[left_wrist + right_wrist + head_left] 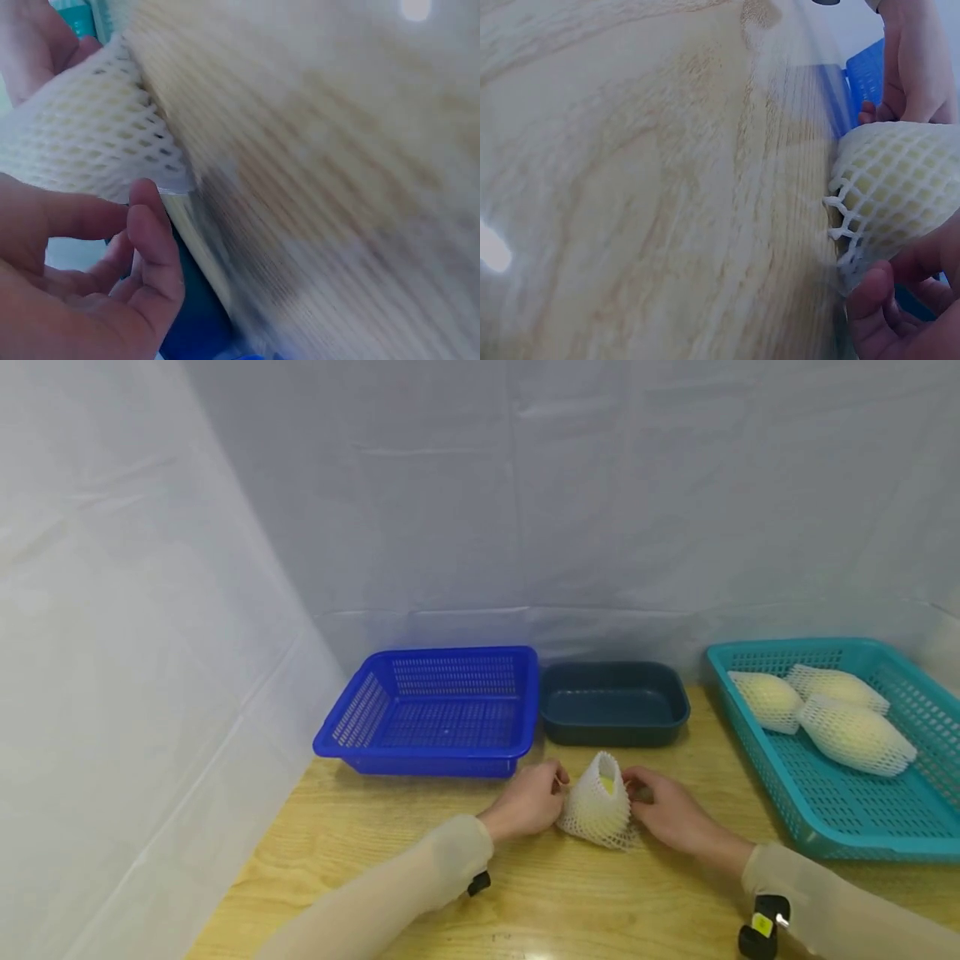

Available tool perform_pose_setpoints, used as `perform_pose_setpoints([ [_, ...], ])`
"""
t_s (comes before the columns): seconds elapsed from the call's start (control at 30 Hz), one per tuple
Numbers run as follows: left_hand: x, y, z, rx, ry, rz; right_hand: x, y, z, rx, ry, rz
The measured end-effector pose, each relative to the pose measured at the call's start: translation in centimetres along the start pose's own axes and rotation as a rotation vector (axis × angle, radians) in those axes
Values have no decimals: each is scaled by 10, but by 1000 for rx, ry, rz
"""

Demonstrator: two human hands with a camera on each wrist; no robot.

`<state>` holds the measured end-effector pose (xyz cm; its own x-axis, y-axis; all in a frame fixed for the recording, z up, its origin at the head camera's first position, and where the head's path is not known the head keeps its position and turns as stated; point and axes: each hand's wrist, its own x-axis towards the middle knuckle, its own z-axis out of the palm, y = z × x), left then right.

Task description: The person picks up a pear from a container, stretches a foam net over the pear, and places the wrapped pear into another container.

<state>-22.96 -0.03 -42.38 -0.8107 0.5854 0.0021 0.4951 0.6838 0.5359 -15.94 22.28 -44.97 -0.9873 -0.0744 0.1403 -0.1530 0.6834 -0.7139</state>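
A yellow fruit in a white foam net (597, 814) stands on the wooden table, the net's open, narrowed end pointing up. Through that opening a bit of yellow shows. My left hand (528, 799) is at the net's left side; in the left wrist view its thumb and fingertips (142, 214) pinch the net's lower edge. On the opposite side my right hand (670, 810) pinches the net's edge between thumb and finger, as the right wrist view shows near the fingertips (871, 289). The exact kind of fruit cannot be made out.
Behind the left hand stands a blue plastic basket (435, 752). A dark teal rectangular tub (615, 734) sits beside it. At the right, a turquoise basket (787, 785) holds 3 more netted fruits (855, 735). White sheeting (585, 527) hangs behind the table and along its left side.
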Motion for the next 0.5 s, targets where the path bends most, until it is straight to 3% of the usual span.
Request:
perform_pose_setpoints([
  [0.13, -8, 2, -2, -46, -23, 58, 0, -3, -6, 43, -55, -38],
  [0.33, -10, 6, 0, -222, -146, 108, -1, -6, -13, 182, -242, -47],
  [0.5, -9, 8, 4, -171, -159, 123, -2, -7, -14, 184, -306, -51],
])
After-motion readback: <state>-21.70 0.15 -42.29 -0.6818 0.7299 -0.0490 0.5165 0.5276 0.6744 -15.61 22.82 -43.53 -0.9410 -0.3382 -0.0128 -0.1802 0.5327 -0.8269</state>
